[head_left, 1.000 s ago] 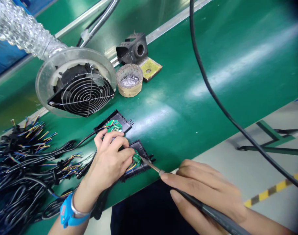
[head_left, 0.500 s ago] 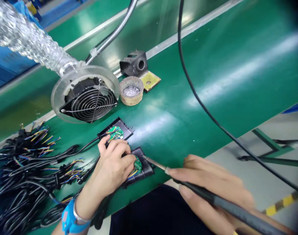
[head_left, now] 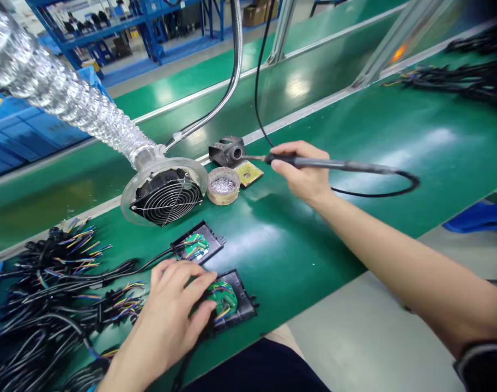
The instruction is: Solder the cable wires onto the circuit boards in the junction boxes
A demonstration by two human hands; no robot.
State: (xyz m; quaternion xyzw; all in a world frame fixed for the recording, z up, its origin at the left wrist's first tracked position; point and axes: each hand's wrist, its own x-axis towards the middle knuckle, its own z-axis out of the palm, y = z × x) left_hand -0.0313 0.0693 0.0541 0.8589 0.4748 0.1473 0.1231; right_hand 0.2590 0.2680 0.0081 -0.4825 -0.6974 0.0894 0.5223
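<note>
My right hand (head_left: 305,171) grips a soldering iron (head_left: 330,163) by its handle. The iron's tip points left at the round mouth of a dark metal iron holder (head_left: 227,151); whether it has entered cannot be made out. My left hand (head_left: 175,313) hovers over or rests at the left edge of the nearer black plastic housing (head_left: 244,305), thumb and fingers apart. In that housing lies a green circuit board (head_left: 224,298) with coloured wires, partly behind my fingers. A second housing (head_left: 213,246) with a similar wired board (head_left: 197,246) lies just beyond.
A fume extractor fan (head_left: 173,201) on a foil duct (head_left: 85,109) hangs at left. A round tub of silvery bits (head_left: 223,186) and a yellow sponge (head_left: 249,173) stand by the holder. Black cables (head_left: 56,294) with bare coloured ends pile up at left; more cables (head_left: 456,81) lie far right.
My right hand has carried the soldering iron from the nearer housing up and away to the holder. My left hand's fingers have drawn back from the board. The camera view has tilted up.
</note>
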